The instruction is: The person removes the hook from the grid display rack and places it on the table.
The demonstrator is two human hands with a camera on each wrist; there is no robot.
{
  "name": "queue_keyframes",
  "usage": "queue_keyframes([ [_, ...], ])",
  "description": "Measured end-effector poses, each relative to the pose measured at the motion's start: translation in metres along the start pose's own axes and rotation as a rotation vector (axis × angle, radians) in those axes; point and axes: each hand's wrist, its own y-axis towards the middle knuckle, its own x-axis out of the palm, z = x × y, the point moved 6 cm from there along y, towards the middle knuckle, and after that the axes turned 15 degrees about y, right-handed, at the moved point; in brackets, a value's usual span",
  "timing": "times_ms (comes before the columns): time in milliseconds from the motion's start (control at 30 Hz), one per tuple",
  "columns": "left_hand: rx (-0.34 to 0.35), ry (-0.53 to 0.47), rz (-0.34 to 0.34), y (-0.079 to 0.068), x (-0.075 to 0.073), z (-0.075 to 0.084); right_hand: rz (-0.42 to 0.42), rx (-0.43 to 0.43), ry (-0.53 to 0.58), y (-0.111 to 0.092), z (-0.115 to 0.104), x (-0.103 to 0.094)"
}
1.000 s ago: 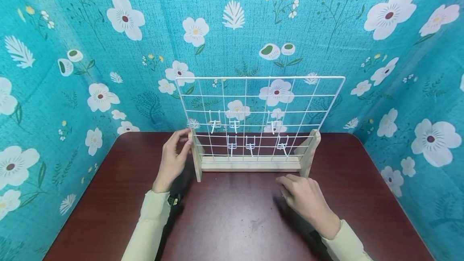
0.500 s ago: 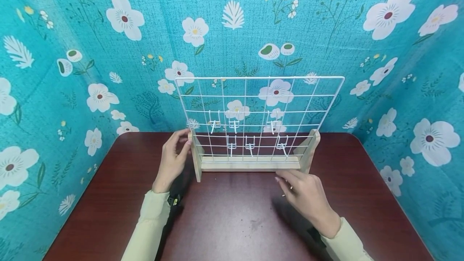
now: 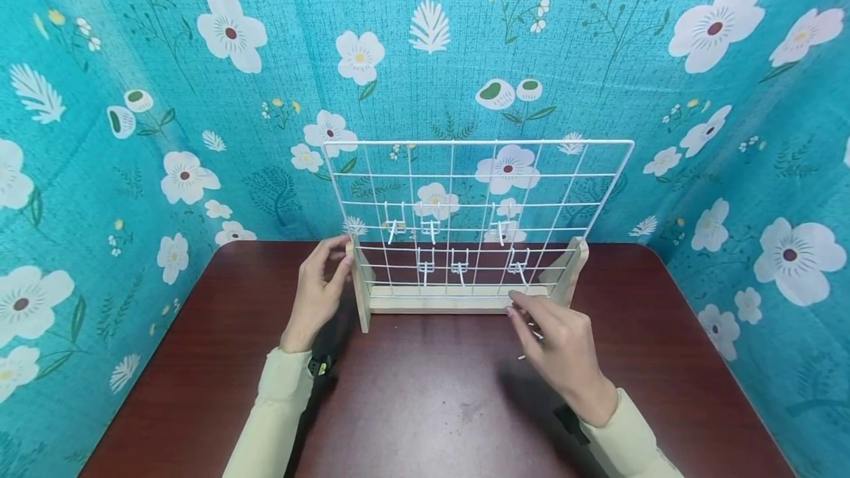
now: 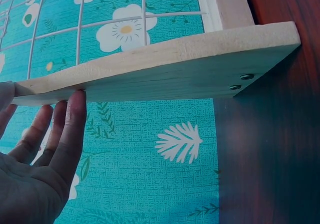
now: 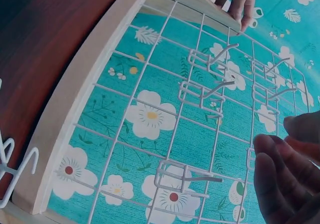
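Note:
A white wire grid (image 3: 452, 175) stands in a pale wooden base (image 3: 438, 306). Several white wire hooks hang on it in two rows, among them this hook (image 5: 182, 176). My left hand (image 3: 316, 293) holds the stand's left wooden upright (image 4: 165, 76) near its top, thumb at the edge and fingertips against the outer face. In front of the lower right of the grid is my right hand (image 3: 564, 341), fingers loosely bent, with nothing visible between thumb and fingertips (image 5: 265, 146). A loose white hook (image 5: 17, 171) lies below it, mostly hidden by the hand in the head view.
The dark red-brown table (image 3: 425, 397) carries the stand toward its back edge. A turquoise curtain (image 3: 265, 116) with white flowers closes off the back and both sides. The right upright (image 3: 571, 271) rises just beyond the right hand.
My right hand has risen from the table toward the lower right of the grid, exposing a bit more of the loose hook. The left hand stays on the upright.

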Motion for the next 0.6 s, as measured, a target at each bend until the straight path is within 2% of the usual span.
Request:
queue_keyframes([
  [200,0.003,-0.009,-0.003,0.000,-0.008,0.021,0.091,-0.030,0.034,0.007,0.001,-0.004],
  [333,-0.002,-0.008,0.000,-0.001,-0.009,0.021,0.124,-0.037,0.050,0.013,0.003,-0.005],
  [600,-0.001,0.004,-0.003,-0.001,-0.009,0.022,0.124,-0.006,0.029,0.018,0.004,-0.004],
])
